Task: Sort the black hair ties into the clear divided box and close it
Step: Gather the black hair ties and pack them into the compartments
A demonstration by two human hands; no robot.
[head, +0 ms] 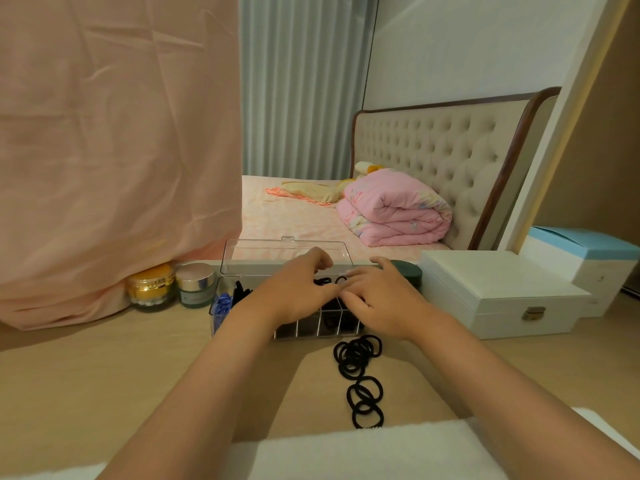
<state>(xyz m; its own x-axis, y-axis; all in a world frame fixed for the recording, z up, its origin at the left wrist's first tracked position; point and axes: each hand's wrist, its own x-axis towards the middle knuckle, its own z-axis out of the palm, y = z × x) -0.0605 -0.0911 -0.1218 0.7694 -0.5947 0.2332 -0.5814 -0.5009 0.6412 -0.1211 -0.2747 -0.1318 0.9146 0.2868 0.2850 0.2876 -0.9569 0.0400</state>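
Pale wood table (104, 375), white cloth (346, 452) along its near edge. On the table, an overlapping line of black hair ties (360, 368), just short of the clear divided box (304, 330). More black ties sit in several compartments, blue ties (221, 303) in the leftmost. Box lid (277, 254) stands upright at the back. Over the box, left hand (294, 289) and right hand (377, 299), fingers bent, tips meeting; cannot tell if either grips a tie. Two jars (173, 285) left of the box, white case (498, 292) right. Beyond, a bed with pink quilt (394, 213)

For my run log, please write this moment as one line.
left hand, right hand: over clear box | lid: up | hair ties: pile on table
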